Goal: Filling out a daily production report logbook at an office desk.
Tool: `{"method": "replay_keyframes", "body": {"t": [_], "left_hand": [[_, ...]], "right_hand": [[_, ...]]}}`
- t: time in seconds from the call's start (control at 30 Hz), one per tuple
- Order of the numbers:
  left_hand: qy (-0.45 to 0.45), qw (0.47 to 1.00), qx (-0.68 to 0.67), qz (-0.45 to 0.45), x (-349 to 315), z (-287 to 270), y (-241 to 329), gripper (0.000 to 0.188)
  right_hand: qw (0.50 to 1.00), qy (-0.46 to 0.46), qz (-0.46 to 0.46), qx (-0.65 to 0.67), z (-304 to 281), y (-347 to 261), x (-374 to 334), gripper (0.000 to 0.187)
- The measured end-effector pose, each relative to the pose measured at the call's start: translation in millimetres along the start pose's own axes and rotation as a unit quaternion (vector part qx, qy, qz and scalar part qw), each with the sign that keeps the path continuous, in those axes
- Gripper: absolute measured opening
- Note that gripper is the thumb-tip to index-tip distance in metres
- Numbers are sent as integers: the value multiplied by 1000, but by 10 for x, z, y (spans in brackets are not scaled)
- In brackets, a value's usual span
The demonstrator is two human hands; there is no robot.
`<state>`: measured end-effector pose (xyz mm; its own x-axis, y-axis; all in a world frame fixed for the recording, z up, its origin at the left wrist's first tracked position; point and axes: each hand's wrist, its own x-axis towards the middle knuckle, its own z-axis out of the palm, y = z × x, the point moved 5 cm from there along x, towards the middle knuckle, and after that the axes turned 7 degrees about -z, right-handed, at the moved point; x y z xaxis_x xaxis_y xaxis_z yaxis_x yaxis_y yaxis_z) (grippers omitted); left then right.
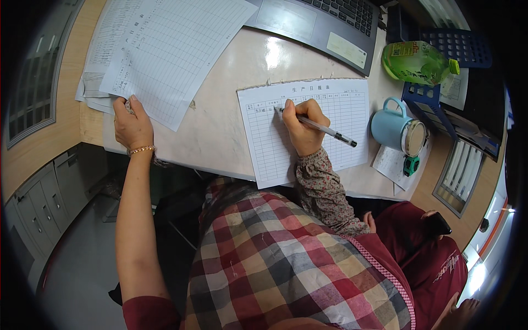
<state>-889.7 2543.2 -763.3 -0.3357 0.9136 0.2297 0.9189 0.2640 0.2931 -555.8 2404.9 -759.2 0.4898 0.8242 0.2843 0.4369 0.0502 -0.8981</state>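
Note:
My right hand point(305, 124) grips a clear-barrelled pen point(333, 133). The pen's tip is at the upper rows of a printed form point(275, 148) with a ruled table, where some handwriting shows in the first row. A floral sleeve covers my right forearm. At the table's left side my left hand point(133, 126), with a bracelet at the wrist, has its fingers closed on the lower corner of a printed table sheet point(170, 66). That sheet lies over more papers point(102, 49).
A grey laptop point(313, 27) stands at the back. To the right are a light blue mug point(388, 126), a green bottle point(415, 62) lying tilted, a blue plastic basket point(456, 47) and a small green tape measure point(411, 165). Another person in maroon sits close right, holding a dark phone point(438, 224).

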Motion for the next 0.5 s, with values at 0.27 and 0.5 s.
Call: {"method": "replay_keyframes", "body": {"t": [0.27,0.5], "left_hand": [[11,1000,3,10,8,-16,-39,28],[7,1000,-5,13,7,-46,-77,28]], "right_hand": [[1000,-28,-6,-9,12,-5,-26,27],[1000,-22,-6,-7,38,-21,-74,27]]}}
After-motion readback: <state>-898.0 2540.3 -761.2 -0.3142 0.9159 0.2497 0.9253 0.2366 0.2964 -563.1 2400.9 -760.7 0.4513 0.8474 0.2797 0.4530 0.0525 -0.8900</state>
